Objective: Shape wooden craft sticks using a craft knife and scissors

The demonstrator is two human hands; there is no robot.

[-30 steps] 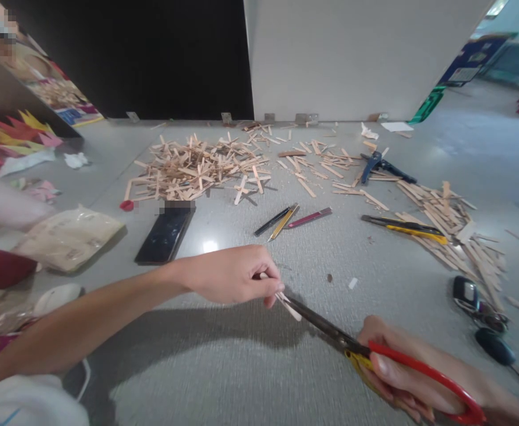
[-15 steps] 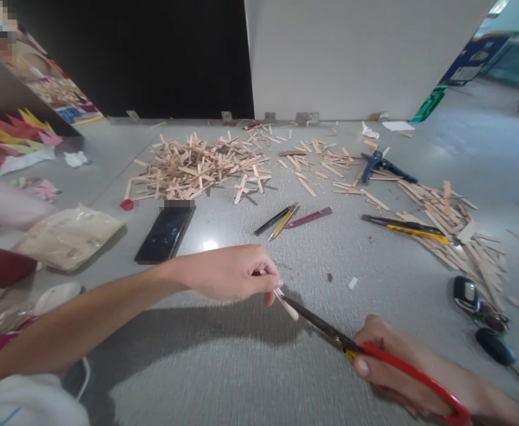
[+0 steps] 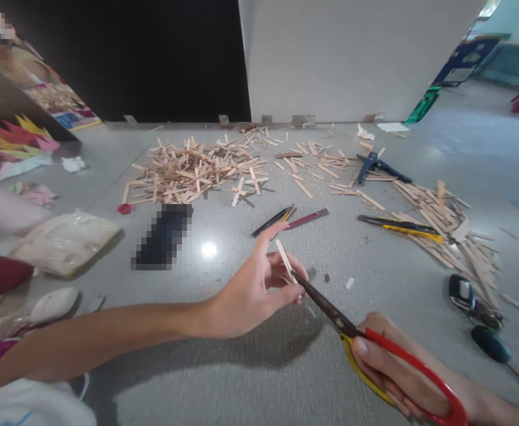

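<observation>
Beyond the grip of the left hand (image 3: 252, 296), we find three slim tools (image 3: 308, 218), partly hidden by the raised index finger, and farther off a large heap of flat wooden pieces (image 3: 197, 168). To the grip's far right lie blue-handled pliers (image 3: 370, 165), a yellow-and-black knife (image 3: 401, 228), a second spread of pieces (image 3: 454, 225) and, nearer, a key set (image 3: 461, 290). Left of it we note a dark, pixelated rectangle (image 3: 161, 236) and a clear packet (image 3: 68, 242). Upright panels, one black (image 3: 152, 59) and one white (image 3: 352, 59), close off the far side. Marks on the packet are too small for us to read. We observe the wooden stick (image 3: 282, 251), pale, narrow and flat, tilted upward between the left hand's thumb and fingers, which pinch its lower end. The right hand (image 3: 392, 361) is wrapped around the red and yellow handles of the scissors (image 3: 339, 319); their dark blade tips overlap the stick, though we cannot tell whether they touch it.
</observation>
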